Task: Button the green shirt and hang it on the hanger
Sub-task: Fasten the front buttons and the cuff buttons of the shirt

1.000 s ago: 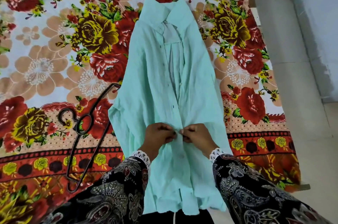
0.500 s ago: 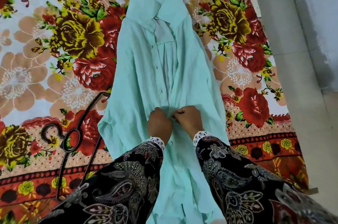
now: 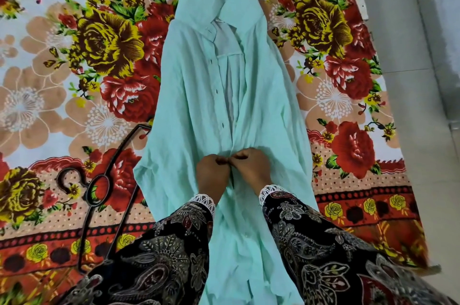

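- Green cloth fills the middle of the head view: the green shirt lies flat on a flowery bed sheet, with its collar at 12 o'clock and its bottom edge at 6 o'clock.
- Up near the collar the front of the shirt is open, and a paler inside part shows there.
- Small dark spots run in a line down one front edge.
- Both hands meet in the middle of the shirt, a bit below the centre of the picture.
- On the left hand the fingers are curled tight and pinch the shirt's front edge.
- On the right hand the fingers are curled tight too, pinching the other front edge, and the two hands touch.
- I cannot tell if a button is between them.
- Dark sleeves with a leafy pattern and white lace cuffs come in from 6 o'clock.
- At 9 o'clock from the hands lies the black hanger, flat on the sheet, with one end tucked just under the shirt's side.
- Grey floor shows at 3 o'clock, past the sheet's edge.
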